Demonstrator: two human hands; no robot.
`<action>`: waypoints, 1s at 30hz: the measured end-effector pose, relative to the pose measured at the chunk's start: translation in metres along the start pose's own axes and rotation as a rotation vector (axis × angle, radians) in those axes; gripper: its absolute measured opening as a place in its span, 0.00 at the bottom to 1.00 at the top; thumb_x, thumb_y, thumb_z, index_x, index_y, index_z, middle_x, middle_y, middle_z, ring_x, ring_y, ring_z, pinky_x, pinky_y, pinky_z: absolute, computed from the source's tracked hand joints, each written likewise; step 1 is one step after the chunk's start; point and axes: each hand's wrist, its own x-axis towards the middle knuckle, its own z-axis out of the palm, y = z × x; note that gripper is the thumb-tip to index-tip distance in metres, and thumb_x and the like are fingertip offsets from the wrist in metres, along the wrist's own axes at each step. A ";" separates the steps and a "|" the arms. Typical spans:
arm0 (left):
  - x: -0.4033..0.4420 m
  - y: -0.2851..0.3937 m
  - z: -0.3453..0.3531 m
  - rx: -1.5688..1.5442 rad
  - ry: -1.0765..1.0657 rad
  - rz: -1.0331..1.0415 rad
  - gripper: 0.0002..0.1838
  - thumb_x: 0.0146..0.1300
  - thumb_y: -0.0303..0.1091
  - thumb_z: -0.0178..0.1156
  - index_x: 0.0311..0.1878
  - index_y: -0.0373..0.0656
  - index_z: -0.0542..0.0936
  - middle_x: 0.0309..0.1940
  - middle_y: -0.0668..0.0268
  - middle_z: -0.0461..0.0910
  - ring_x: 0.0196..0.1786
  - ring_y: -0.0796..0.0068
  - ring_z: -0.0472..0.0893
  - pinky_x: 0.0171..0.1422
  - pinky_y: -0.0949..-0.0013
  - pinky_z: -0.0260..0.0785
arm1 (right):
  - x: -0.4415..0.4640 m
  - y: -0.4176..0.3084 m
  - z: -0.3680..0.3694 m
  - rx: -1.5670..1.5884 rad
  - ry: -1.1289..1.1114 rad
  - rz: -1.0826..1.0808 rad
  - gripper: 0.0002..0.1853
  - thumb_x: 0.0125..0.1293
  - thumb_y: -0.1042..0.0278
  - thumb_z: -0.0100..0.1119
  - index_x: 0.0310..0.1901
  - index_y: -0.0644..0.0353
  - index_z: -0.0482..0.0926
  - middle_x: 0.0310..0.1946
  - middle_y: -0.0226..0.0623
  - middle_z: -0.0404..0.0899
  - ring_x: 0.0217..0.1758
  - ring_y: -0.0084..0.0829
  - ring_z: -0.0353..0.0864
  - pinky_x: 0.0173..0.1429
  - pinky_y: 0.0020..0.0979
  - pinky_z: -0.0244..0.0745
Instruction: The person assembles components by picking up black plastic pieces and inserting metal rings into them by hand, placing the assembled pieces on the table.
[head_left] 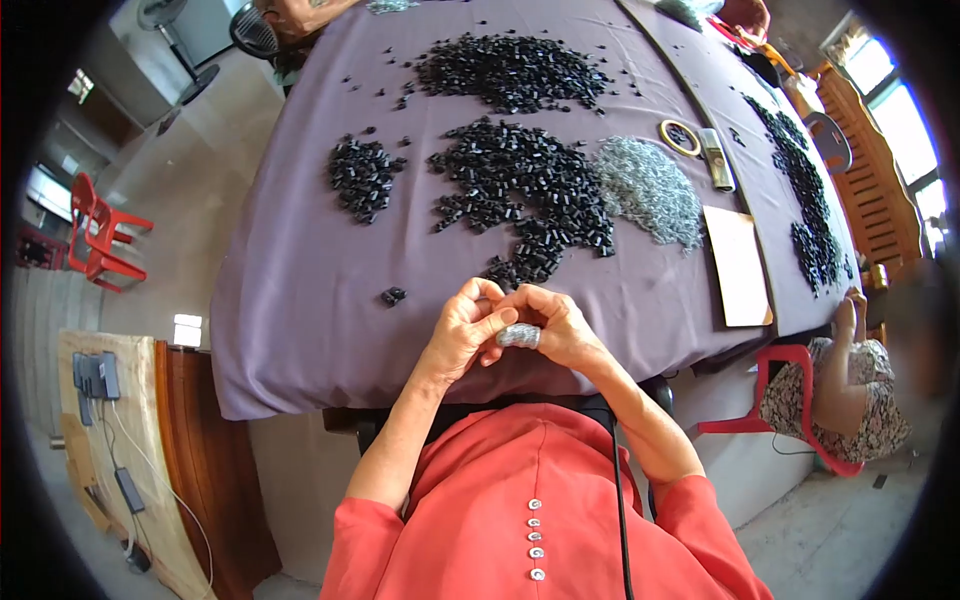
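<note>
My left hand [470, 328] and my right hand [555, 325] meet over the front edge of the cloth-covered table. Both are closed, with thumbs and fingertips pinched together. What lies between the fingertips is too small to make out. A silvery-white wrapping or bundle [518, 335] shows at the fingers of my right hand; I cannot tell which it is. Just beyond my fingertips begins a pile of small black plastic pieces [525, 190]. To its right is a heap of small silvery metal pieces [648, 190]. A few black pieces [393, 296] lie apart at the left.
More black pieces form a far pile [510, 72], a left pile [362, 178] and a right-hand row [800, 180]. A tape roll [680, 138], a small clear-and-gold container [716, 160] and a pale board [738, 265] lie right. Another person [845, 390] sits at the right side.
</note>
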 end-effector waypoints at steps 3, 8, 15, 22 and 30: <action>-0.003 0.003 0.011 0.045 0.082 0.049 0.08 0.62 0.28 0.58 0.40 0.42 0.69 0.22 0.70 0.74 0.15 0.87 0.68 0.14 0.83 0.58 | -0.006 -0.001 -0.008 -0.262 0.084 -0.030 0.15 0.54 0.71 0.67 0.43 0.62 0.76 0.31 0.30 0.78 0.33 0.18 0.75 0.37 0.24 0.72; -0.010 0.018 0.000 0.326 0.210 0.048 0.04 0.62 0.28 0.57 0.33 0.40 0.75 0.20 0.72 0.73 0.16 0.89 0.68 0.16 0.82 0.58 | -0.019 0.005 -0.072 -0.612 0.522 -0.192 0.09 0.53 0.77 0.63 0.37 0.60 0.79 0.28 0.33 0.76 0.27 0.23 0.73 0.33 0.26 0.70; -0.013 0.030 -0.033 0.893 0.510 0.241 0.06 0.58 0.28 0.60 0.30 0.37 0.75 0.18 0.67 0.75 0.21 0.82 0.71 0.28 0.74 0.66 | -0.003 -0.007 -0.147 -1.221 0.722 -0.151 0.16 0.52 0.79 0.56 0.43 0.54 0.77 0.33 0.39 0.73 0.37 0.41 0.76 0.41 0.37 0.71; -0.010 0.027 -0.045 1.232 0.634 0.418 0.07 0.57 0.29 0.60 0.29 0.38 0.73 0.19 0.58 0.75 0.22 0.59 0.76 0.29 0.63 0.67 | 0.007 -0.002 -0.154 -1.317 0.635 -0.070 0.15 0.54 0.76 0.55 0.45 0.52 0.75 0.36 0.40 0.72 0.42 0.44 0.75 0.45 0.40 0.70; -0.009 0.026 -0.047 1.208 0.642 0.444 0.07 0.57 0.29 0.60 0.30 0.38 0.73 0.21 0.57 0.76 0.23 0.58 0.77 0.30 0.62 0.67 | -0.025 0.004 -0.160 -1.108 0.703 -0.098 0.08 0.53 0.78 0.56 0.36 0.58 0.77 0.33 0.41 0.74 0.38 0.43 0.75 0.43 0.37 0.70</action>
